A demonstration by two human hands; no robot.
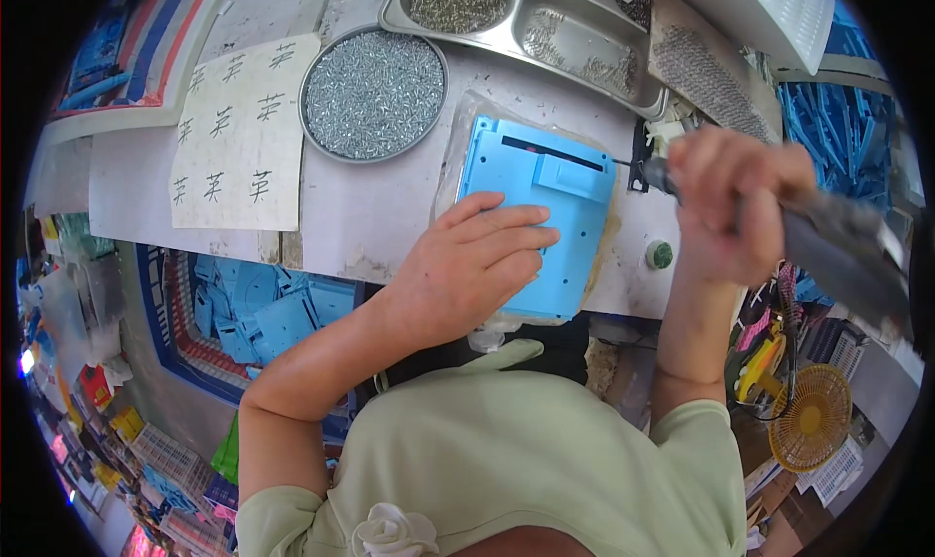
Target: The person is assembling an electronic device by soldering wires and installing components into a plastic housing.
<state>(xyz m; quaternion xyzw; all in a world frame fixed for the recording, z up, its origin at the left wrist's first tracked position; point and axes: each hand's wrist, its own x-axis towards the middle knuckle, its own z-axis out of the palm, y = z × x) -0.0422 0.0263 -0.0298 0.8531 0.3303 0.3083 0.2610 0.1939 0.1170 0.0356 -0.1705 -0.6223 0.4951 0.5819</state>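
A light blue plastic casing (567,255) with a long slot and several small holes lies on a clear plastic-wrapped pad on the bench. My left hand (472,260) rests flat on its left part, fingers stretched out. Gripped in my right hand (735,197) is a dark power screwdriver (847,250), held nearly level. Its thin bit points left at the casing's upper right corner. Whether the tip touches a screw there is too small to tell.
A round tray of small screws (373,94) stands at the back left, beside a paper sheet (243,133). Behind the casing is a metal compartment tray (584,46) with more screws. Blue parts fill a basket (175,338) below left. A green round piece (659,255) sits right.
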